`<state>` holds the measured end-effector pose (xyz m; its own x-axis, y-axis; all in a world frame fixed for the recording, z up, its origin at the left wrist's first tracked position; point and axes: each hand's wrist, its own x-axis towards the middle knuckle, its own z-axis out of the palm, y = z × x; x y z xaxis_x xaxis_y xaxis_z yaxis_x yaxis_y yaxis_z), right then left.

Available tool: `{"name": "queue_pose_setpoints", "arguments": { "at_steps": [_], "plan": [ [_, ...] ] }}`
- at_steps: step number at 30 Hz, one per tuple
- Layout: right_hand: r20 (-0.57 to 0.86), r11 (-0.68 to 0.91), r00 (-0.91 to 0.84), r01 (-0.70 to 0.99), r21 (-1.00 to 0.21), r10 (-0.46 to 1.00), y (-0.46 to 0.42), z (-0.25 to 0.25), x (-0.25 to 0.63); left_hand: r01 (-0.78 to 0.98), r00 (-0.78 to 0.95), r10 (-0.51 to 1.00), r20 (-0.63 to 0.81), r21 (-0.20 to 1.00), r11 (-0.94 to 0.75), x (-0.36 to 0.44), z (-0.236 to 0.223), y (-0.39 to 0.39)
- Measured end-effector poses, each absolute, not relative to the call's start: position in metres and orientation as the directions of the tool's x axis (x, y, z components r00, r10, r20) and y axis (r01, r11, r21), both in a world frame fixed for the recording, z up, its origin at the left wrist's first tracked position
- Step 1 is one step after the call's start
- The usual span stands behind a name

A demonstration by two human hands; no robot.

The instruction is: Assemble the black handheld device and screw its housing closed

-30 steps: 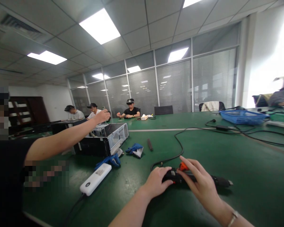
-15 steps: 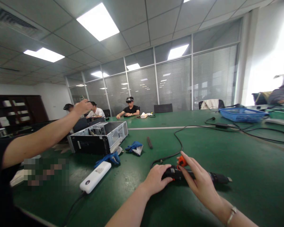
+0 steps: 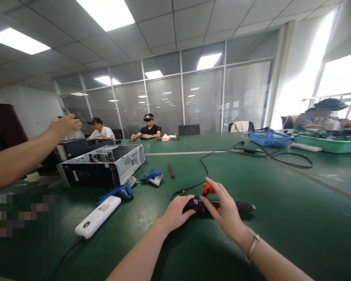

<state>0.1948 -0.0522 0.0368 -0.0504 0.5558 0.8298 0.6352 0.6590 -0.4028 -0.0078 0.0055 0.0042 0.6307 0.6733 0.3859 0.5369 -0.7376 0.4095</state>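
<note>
A black electric screwdriver (image 3: 215, 203) lies across the green table in front of me, its bit end to the right. My left hand (image 3: 179, 210) is closed round its corded rear end, thumb on the near side. Over the middle of the tool, my right hand (image 3: 224, 208) has an orange-and-black piece (image 3: 207, 189) between thumb and stretched fingers. It looks like a short handle, but my hand hides part of it. A black cord (image 3: 204, 164) runs away from the tool's rear end.
An open computer case (image 3: 90, 173) stands left, near blue gloves (image 3: 153, 176) and a white power strip (image 3: 98, 216). A dark bar (image 3: 171, 170) lies ahead. Blue (image 3: 269, 138) and green baskets (image 3: 330, 144) are right. Another person's arm (image 3: 26, 156) reaches in; others sit around.
My view has turned to the right, so everything shifts left and more of the green basket shows. The other person's raised arm has moved lower. Both my hands keep their places on the tool.
</note>
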Motion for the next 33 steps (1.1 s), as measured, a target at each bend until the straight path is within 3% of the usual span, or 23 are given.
{"name": "queue_pose_setpoints", "arguments": {
  "at_steps": [24, 33],
  "plan": [
    [0.865, 0.68, -0.082, 0.656, -0.327, 0.495, -0.055, 0.037, 0.194, 0.55, 0.679, 0.649, 0.343, 0.347, -0.759, -0.006, 0.009, 0.005],
    [0.891, 0.713, -0.119, 0.65, -0.263, 0.438, -0.061, 0.037, 0.193, 0.527, 0.723, 0.645, 0.247, 0.408, -0.746, -0.017, 0.028, -0.006]
  ]
}}
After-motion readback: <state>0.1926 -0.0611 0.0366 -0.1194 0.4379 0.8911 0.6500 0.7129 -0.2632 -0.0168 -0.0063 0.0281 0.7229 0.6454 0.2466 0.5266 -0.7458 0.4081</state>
